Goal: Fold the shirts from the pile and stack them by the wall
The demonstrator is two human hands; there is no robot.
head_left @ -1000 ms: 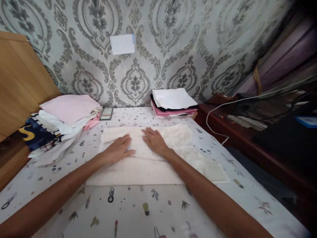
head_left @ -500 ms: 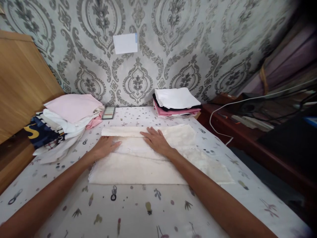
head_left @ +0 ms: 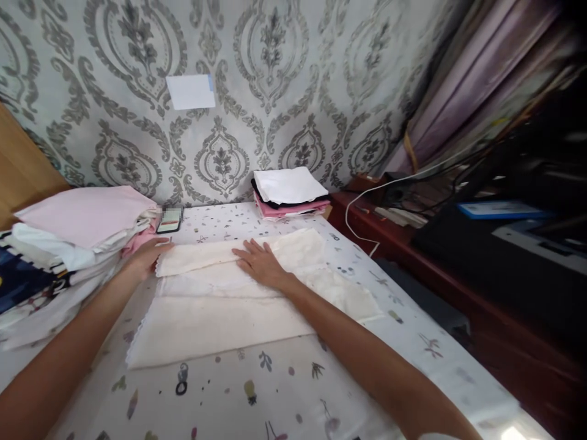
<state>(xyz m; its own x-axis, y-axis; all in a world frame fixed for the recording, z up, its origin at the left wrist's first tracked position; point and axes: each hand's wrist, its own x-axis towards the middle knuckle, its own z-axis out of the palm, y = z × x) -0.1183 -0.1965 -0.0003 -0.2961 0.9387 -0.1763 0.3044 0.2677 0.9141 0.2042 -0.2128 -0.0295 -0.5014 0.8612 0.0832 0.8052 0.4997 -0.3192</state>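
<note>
A cream cloth garment (head_left: 220,324) with a scalloped left edge lies flat on the bed, its far part folded over in a strip (head_left: 197,256). My right hand (head_left: 261,263) rests palm down on the far part of it, fingers spread. At the far left corner of the cloth is my left hand (head_left: 145,258), with its fingers stretched toward the edge. It looks as if the fingertips touch the corner, though their undersides are hidden.
A patterned white sheet (head_left: 220,403) covers the bed. Piled clothes (head_left: 87,214) lie at the left, beside a phone (head_left: 170,220). A folded stack (head_left: 291,186) sits by the wall. Along the right runs a dark red wooden ledge (head_left: 394,244) with a white cable (head_left: 351,223).
The view has turned to the right. My left hand has moved off the cloth to its far left corner, while my right hand stays spread on the cloth.
</note>
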